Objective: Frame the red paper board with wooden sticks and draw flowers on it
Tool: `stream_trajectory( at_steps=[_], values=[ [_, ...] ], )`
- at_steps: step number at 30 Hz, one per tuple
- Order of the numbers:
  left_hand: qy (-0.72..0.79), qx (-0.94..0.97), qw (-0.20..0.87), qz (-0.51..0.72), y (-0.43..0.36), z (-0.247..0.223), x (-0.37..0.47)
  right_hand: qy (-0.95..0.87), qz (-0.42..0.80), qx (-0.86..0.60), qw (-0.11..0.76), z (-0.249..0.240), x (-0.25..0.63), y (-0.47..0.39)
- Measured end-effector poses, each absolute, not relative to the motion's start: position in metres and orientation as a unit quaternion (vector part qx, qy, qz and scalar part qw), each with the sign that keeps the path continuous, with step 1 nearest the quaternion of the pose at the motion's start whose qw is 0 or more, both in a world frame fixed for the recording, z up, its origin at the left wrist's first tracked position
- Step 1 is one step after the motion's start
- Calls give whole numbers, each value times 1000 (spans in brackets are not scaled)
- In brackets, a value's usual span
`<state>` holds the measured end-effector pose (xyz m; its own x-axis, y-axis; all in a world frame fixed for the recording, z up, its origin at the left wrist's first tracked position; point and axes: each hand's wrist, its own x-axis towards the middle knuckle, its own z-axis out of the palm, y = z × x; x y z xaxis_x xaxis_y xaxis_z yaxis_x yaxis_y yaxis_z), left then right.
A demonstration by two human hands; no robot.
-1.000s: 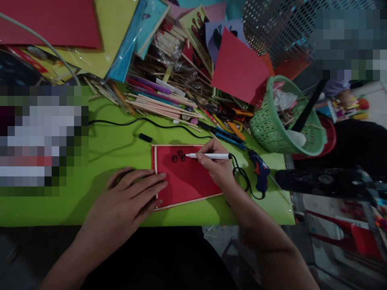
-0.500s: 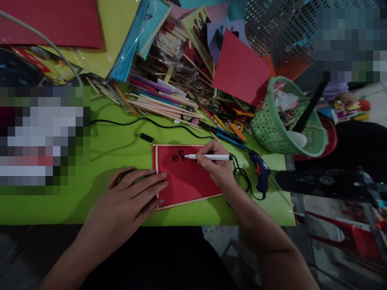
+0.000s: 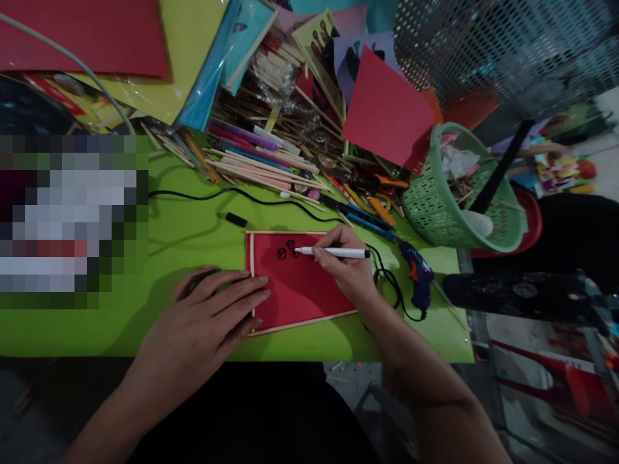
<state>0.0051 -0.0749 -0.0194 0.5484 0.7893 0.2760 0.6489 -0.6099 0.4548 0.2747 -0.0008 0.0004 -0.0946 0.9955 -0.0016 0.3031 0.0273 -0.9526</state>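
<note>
A red card point(image 3: 300, 290) edged with thin wooden sticks lies on the green table point(image 3: 188, 248). Near its top edge are three small black round drawings point(image 3: 282, 254). My right hand point(image 3: 345, 261) is closed around a white marker point(image 3: 338, 252), whose tip meets the card at the rightmost drawing. Spread flat, my left hand point(image 3: 213, 309) rests over the card's left edge, fingertips on the red surface. The marker's black cap point(image 3: 236, 220) lies off the card's upper left corner.
A blue glue gun point(image 3: 418, 277) with a black cord lies right of the card. Behind are several pens and wooden sticks point(image 3: 261, 169), scissors point(image 3: 374, 203) and a red sheet point(image 3: 387, 109). A green basket point(image 3: 425, 193) holding scraps stands at the right.
The drawings look slightly darker, with the marker tip still at the rightmost one. Both hands stay in nearly the same place; the view has shifted slightly.
</note>
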Motion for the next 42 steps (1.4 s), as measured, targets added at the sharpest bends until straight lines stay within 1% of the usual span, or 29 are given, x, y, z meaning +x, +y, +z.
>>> stream_trajectory(
  at_steps=[25,35,42],
  values=[
    [418,864,159,231,-75,-18,5,-606,439,-540,385,1,277,-2],
    [415,867,149,231,-74,-18,6,-554,466,-511,464,-3,278,1],
    [418,867,151,227,-75,-19,4,-551,447,-529,465,-6,282,1]
  ],
)
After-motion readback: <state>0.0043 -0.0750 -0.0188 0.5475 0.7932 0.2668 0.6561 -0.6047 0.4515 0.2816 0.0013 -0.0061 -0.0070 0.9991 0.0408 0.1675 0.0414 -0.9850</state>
